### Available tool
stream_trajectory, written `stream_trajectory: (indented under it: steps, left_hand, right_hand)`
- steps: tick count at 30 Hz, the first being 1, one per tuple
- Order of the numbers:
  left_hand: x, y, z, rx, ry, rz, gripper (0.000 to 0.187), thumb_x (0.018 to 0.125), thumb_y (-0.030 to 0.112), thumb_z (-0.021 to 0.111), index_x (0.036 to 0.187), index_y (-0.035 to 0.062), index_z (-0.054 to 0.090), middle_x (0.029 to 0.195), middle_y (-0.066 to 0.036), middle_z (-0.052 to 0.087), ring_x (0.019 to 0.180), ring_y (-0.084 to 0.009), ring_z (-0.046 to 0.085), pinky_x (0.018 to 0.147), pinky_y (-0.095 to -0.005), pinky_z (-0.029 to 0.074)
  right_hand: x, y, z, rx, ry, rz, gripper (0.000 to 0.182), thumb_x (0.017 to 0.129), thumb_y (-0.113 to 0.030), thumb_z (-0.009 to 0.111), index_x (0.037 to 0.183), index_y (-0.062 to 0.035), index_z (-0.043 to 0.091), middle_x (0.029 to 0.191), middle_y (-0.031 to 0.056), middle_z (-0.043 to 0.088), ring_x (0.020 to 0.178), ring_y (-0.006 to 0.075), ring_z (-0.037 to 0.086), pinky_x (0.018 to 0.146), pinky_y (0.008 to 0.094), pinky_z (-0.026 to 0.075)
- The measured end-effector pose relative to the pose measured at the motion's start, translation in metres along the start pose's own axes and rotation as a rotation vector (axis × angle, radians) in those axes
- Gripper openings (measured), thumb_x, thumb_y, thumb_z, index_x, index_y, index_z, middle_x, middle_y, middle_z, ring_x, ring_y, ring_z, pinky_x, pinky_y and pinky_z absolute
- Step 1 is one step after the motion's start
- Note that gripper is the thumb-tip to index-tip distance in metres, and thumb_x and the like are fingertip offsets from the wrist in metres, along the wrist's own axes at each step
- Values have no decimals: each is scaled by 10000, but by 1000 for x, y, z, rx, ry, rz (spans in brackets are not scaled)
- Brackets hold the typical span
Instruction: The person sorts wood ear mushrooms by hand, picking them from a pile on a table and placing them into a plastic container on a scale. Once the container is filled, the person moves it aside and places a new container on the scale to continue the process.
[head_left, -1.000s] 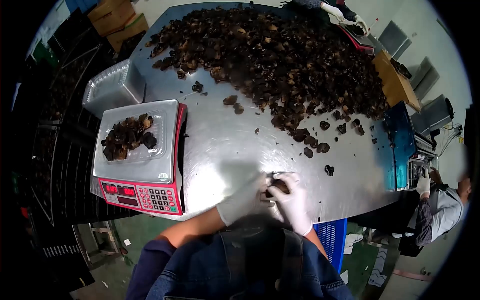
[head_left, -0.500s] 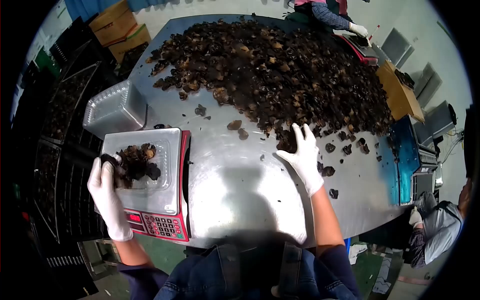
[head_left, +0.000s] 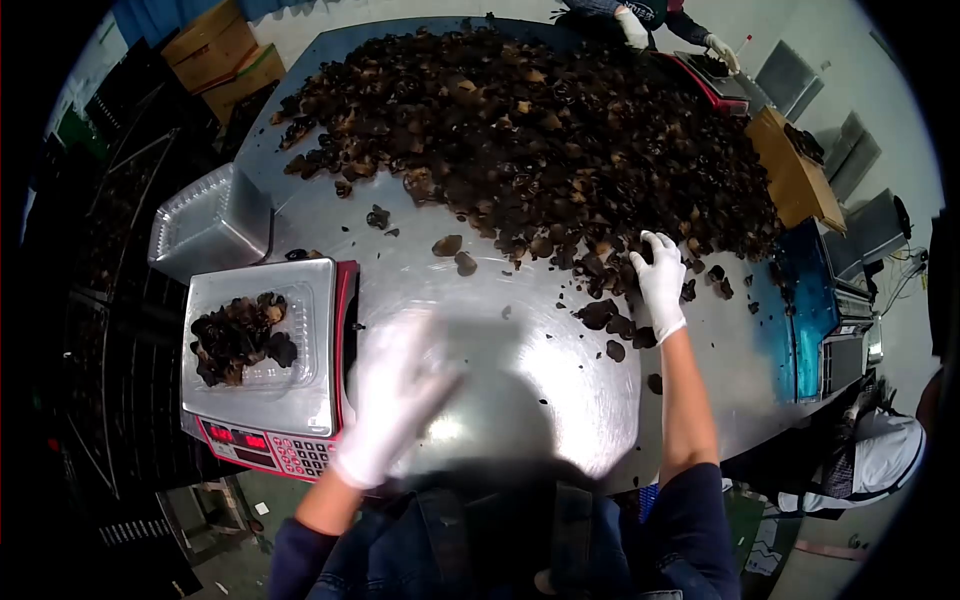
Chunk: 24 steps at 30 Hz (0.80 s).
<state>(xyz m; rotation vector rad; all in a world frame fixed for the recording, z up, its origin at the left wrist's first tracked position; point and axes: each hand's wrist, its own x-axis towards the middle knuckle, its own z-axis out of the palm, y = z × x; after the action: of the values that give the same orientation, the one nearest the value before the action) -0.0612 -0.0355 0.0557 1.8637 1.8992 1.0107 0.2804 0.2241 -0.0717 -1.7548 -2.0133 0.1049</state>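
Dark wood ear mushrooms (head_left: 520, 130) form a wide heap on the metal table (head_left: 480, 290). At its near edge is my white-gloved right hand (head_left: 660, 285), fingers bent and slightly apart, with no piece visibly held. Loose wood ears (head_left: 598, 315) lie just left of that wrist. My left hand (head_left: 395, 390), also gloved, hangs over the table beside the scale (head_left: 318, 410); motion smears its fingers. On the scale's plate, a clear plastic tray (head_left: 312, 345) holds a small clump of wood ears (head_left: 238, 340).
Stacked clear plastic trays (head_left: 212, 225) stand behind the scale. Across the table, a person's gloved hands (head_left: 722, 52) are near a second red scale (head_left: 715, 90). A cardboard box (head_left: 795, 165) and a blue-lined bin (head_left: 808, 290) border the right side. Another person (head_left: 875, 455) is at lower right.
My left hand has left the clump on the scale and swung right over the table. My right hand has shifted right along the heap, and more loose pieces lie near it.
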Motion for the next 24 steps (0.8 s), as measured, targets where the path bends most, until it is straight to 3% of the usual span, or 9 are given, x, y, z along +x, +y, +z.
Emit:
stream_trajectory:
  steps: [1, 3, 5, 8, 10, 14, 16, 20, 24]
  left_hand:
    - [11, -4, 42, -152, -273, -43, 521, 820, 140, 674, 1318, 27, 572, 1355, -188, 562, 1247, -355, 527, 1083, -403, 405]
    - [32, -3, 95, -127, -422, -111, 608, 834, 181, 663, 1396, 21, 497, 1445, -213, 481, 1346, -369, 438, 1127, -425, 352]
    - [45, -22, 149, -32, -317, -20, 638, 847, 197, 650, 1425, 10, 456, 1481, -220, 433, 1383, -365, 394, 1145, -425, 325]
    - [65, -35, 183, 92, -203, 130, 677, 863, 221, 629, 1457, -14, 402, 1528, -231, 367, 1431, -358, 335, 1172, -421, 286]
    - [73, -32, 190, 128, -196, 182, 686, 867, 229, 623, 1460, -26, 389, 1539, -234, 348, 1442, -356, 319, 1181, -418, 274]
    - [80, -12, 206, 166, -192, 204, 677, 883, 244, 611, 1456, -38, 387, 1533, -235, 356, 1440, -353, 324, 1188, -412, 267]
    - [79, -11, 212, 174, -193, 205, 661, 889, 251, 609, 1444, -44, 405, 1519, -239, 377, 1431, -356, 339, 1187, -410, 274]
    - [82, -24, 215, 120, -66, 146, 597, 903, 259, 605, 1390, -61, 473, 1460, -258, 448, 1390, -376, 399, 1163, -420, 314]
    - [83, -29, 205, 123, -80, 148, 585, 895, 234, 623, 1377, -67, 481, 1442, -270, 462, 1377, -388, 411, 1149, -429, 331]
  right_hand:
    - [-11, -13, -10, -19, 79, -82, 466, 761, -302, 779, 1183, -136, 670, 1281, 129, 604, 1205, 317, 536, 982, 431, 443]
    - [-36, -38, -25, 12, 68, -267, 567, 761, -384, 777, 1253, -149, 624, 1337, 145, 555, 1265, 329, 486, 1011, 448, 402]
    - [-66, -56, -35, 24, -103, -472, 646, 751, -436, 773, 1308, -173, 578, 1397, 145, 492, 1336, 334, 420, 1039, 492, 342]
    - [-73, -17, -14, -17, -78, -511, 453, 741, -377, 778, 1121, -154, 676, 1332, 141, 539, 1320, 332, 443, 1035, 483, 350]
    - [-56, 5, -14, 98, 124, -384, 158, 740, -204, 750, 857, -101, 723, 1167, 108, 632, 1151, 328, 565, 923, 459, 459]
    - [-28, 33, -13, 111, 128, -171, 182, 759, -188, 740, 918, -100, 721, 1189, 93, 631, 1149, 311, 561, 911, 449, 451]
    - [-30, 6, -23, -70, 160, -142, 273, 792, -191, 725, 1056, -128, 706, 1263, 117, 605, 1167, 320, 546, 941, 444, 437]
    - [-33, -60, -27, -3, -7, -554, 474, 816, -334, 711, 1255, -179, 625, 1378, 149, 520, 1334, 316, 429, 1055, 495, 339]
    - [-1, -70, 23, -129, -106, -678, 499, 836, -440, 684, 1284, -232, 610, 1431, 130, 487, 1370, 331, 392, 1092, 522, 302]
